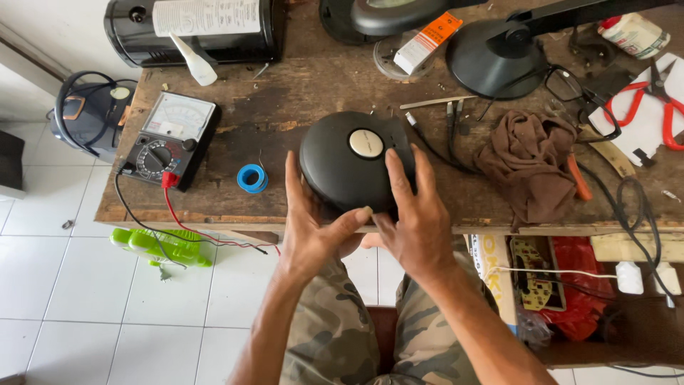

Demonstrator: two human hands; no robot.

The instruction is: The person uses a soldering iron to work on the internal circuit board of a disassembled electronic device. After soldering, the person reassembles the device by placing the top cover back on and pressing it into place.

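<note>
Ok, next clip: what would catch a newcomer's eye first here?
First, the round black plastic device with a cream disc on top, gripped at the near edge of the worn wooden workbench by the left hand and the right hand. Left of it sit a small blue spool and a black analog multimeter with red and black leads. Red-handled scissors lie at the far right.

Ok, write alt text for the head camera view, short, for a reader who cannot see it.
Seen from above, a person's left hand and right hand hold a round black plastic device with a cream centre button at the front edge of a worn wooden workbench. An analog multimeter with red and black leads and a small blue spool lie to its left, a crumpled brown cloth to its right.
</note>
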